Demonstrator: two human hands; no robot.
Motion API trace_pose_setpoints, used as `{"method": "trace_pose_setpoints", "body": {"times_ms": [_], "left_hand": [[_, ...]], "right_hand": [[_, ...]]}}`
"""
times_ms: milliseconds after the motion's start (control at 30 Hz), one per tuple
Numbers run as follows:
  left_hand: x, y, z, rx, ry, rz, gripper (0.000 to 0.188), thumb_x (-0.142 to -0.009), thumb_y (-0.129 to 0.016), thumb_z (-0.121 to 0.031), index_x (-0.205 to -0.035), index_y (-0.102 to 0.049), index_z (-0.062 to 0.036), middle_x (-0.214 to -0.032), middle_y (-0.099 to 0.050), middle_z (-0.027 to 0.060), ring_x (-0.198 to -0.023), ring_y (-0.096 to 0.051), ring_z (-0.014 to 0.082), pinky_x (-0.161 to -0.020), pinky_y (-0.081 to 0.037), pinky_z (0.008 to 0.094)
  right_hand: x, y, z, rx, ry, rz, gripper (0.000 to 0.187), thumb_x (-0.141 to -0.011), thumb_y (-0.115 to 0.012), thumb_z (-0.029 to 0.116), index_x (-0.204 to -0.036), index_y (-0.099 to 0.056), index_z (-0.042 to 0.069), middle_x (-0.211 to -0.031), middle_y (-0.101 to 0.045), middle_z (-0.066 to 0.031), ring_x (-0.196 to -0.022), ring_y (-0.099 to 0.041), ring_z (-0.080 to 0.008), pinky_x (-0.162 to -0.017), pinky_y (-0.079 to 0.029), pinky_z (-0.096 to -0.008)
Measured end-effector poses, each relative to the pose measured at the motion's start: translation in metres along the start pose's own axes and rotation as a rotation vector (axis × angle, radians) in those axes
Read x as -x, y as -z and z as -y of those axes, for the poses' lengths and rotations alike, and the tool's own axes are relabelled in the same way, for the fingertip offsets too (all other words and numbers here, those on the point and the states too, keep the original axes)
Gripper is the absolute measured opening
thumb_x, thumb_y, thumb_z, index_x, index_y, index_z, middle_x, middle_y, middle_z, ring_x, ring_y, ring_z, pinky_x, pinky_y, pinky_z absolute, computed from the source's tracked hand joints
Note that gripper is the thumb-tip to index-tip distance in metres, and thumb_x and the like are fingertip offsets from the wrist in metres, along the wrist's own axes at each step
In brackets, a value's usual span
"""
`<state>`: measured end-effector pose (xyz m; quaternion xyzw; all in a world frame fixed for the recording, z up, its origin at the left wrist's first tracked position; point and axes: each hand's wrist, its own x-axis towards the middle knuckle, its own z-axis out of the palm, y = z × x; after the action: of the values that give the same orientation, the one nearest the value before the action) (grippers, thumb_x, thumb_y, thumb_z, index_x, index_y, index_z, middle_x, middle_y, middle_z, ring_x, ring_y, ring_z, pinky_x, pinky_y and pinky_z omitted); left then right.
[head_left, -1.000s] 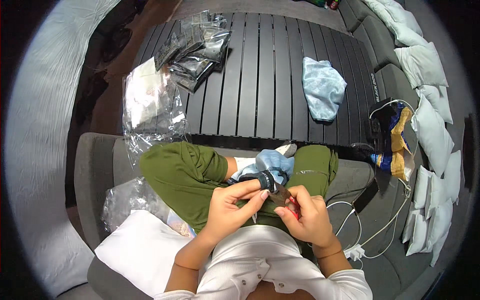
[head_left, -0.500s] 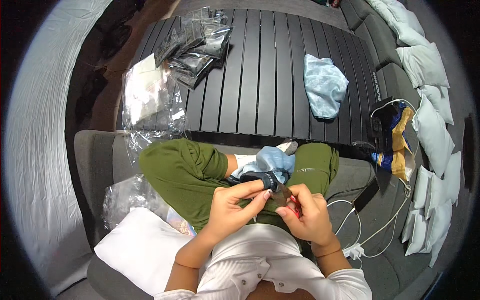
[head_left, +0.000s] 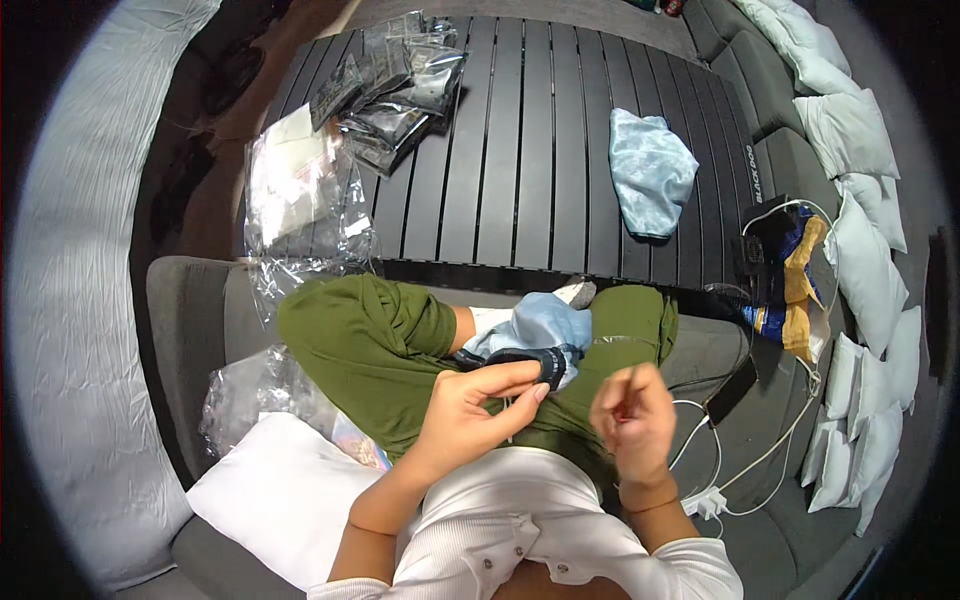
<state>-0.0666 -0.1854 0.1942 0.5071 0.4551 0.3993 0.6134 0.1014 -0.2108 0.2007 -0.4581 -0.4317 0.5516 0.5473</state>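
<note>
A light blue cloth piece with a dark band (head_left: 540,330) lies gathered in my lap, between my crossed legs. My left hand (head_left: 478,408) is closed in a pinch, thumb and forefinger gripping the end of the dark band. Off to the right, clear of the cloth, my right hand (head_left: 637,420) is raised and curled, somewhat blurred. A bit of red shows between its fingers, from the red-handled bladed tool; its dark blade is hidden now. Another light blue, shiny cloth (head_left: 652,172) rests on the black slatted table (head_left: 520,150) ahead.
Dark items in clear packets (head_left: 400,90) pile on the table's left side, above a large clear plastic bag (head_left: 300,200). A white pillow (head_left: 290,500) lies by my left thigh. Right of me are white cables (head_left: 708,500) and a blue-and-yellow bag (head_left: 800,290). White cushions (head_left: 865,230) line the right.
My right hand has moved right, away from the band, and turned, so the dark blade no longer shows. My left hand keeps its pinch almost in place.
</note>
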Motion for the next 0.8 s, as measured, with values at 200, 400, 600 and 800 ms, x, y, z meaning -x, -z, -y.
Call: {"method": "trace_pose_setpoints", "body": {"times_ms": [200, 400, 600, 800], "left_hand": [[0.002, 0.006, 0.001, 0.308, 0.209, 0.055, 0.024, -0.077, -0.061, 0.0, -0.1, -0.058, 0.0055, -0.086, -0.062, 0.0028, -0.077, -0.056, 0.0045, -0.068, -0.043, 0.0161], [0.0, 0.009, -0.007, 0.342, 0.285, 0.08, 0.021, -0.077, -0.06, 0.0, -0.097, -0.059, 0.0057, -0.082, -0.061, 0.0024, -0.072, -0.052, 0.0018, -0.062, -0.041, 0.0143], [0.0, 0.007, -0.004, 0.324, 0.243, 0.051, 0.019, -0.076, -0.06, 0.001, -0.095, -0.061, 0.0058, -0.08, -0.063, 0.0049, -0.07, -0.054, 0.0034, -0.061, -0.041, 0.0146], [0.001, 0.006, 0.001, 0.161, 0.102, 0.055, 0.02, -0.076, -0.061, 0.001, -0.095, -0.061, 0.0055, -0.08, -0.063, 0.0053, -0.071, -0.055, 0.0041, -0.062, -0.042, 0.0156]], "right_hand": [[-0.012, 0.013, 0.006, 0.445, 0.162, -0.092, 0.05, -0.07, -0.067, 0.045, -0.084, -0.048, 0.001, -0.064, -0.047, -0.001, -0.045, -0.039, -0.0063, -0.042, -0.029, -0.0184], [-0.02, 0.007, 0.013, 0.775, 0.203, 0.111, 0.037, -0.062, -0.073, 0.028, -0.078, -0.054, 0.001, -0.052, -0.043, -0.0009, -0.043, -0.042, -0.01, -0.043, -0.032, -0.0217], [-0.024, 0.006, 0.014, 0.827, 0.167, 0.17, 0.034, -0.062, -0.073, 0.025, -0.077, -0.054, 0.002, -0.049, -0.04, -0.0016, -0.04, -0.04, -0.0132, -0.042, -0.032, -0.023], [-0.029, 0.003, 0.014, 0.84, 0.268, 0.196, 0.03, -0.063, -0.072, 0.024, -0.073, -0.055, 0.002, -0.048, -0.04, -0.0019, -0.039, -0.039, -0.0142, -0.041, -0.032, -0.0238]]}}
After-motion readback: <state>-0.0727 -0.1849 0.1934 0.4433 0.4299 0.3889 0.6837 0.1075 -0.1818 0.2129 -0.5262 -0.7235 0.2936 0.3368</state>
